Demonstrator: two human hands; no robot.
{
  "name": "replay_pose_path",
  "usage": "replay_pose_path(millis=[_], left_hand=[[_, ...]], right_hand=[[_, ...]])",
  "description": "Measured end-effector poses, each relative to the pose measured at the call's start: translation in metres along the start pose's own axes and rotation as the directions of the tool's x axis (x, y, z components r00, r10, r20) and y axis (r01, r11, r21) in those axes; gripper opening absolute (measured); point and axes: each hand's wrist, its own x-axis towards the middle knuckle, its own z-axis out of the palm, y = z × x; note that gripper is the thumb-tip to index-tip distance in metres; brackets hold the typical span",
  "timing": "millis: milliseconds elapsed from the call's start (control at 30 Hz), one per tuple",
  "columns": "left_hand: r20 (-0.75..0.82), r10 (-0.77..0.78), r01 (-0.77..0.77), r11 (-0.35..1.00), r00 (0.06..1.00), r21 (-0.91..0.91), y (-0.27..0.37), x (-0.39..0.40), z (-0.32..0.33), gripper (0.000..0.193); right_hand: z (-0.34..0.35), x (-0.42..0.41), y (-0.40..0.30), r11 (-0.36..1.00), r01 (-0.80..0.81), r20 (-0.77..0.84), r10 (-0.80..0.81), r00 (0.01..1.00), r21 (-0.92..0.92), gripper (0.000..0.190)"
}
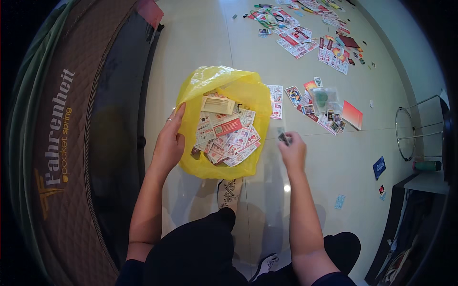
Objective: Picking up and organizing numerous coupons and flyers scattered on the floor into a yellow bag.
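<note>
A yellow plastic bag (263, 118) stands wide-mouthed on the floor before me. My left hand (171, 137) grips its left rim, thumb outside the folds. Inside lie several printed paper sheets (229, 141), a red-and-white leaflet (228, 127) and a pale flat box (218, 105). To the right of the bag, my right hand (294, 146) pinches a small dark card or slip (283, 136), slightly blurred. Just beyond that hand, a printed sheet (276, 102) lies partly behind the bag.
Small picture cards (293, 95), a clear plastic sleeve (326, 100) and a red-orange booklet (352, 115) lie right. More leaflets (297, 41) are scattered farther off. A mattress (61, 143) borders the left; a round metal-framed stool (405, 134) and a shelf (404, 214) stand at right.
</note>
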Motion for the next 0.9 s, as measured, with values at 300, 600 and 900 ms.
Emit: replay_pose_path(millis=[300, 600, 900], left_hand=[[0.009, 0.059, -0.059, 0.997, 0.998, 0.048, -0.011, 0.021, 0.000, 0.071], [-0.097, 0.113, -0.093, 0.977, 0.989, 0.191, -0.008, 0.021, -0.067, 0.076], [-0.165, 0.091, -0.044, 0.961, 0.982, 0.271, -0.016, 0.027, -0.083, 0.080]], right_hand=[[0.057, 0.075, -0.026, 0.979, 0.206, 0.101, -0.205, 0.974, 0.002, 0.043], [0.085, 0.135, 0.032, 0.778, 0.025, 0.032, -0.006, 0.999, -0.628, 0.052], [0.086, 0.141, 0.058, 0.990, -0.109, 0.003, 0.110, 0.994, -0.090, 0.028]])
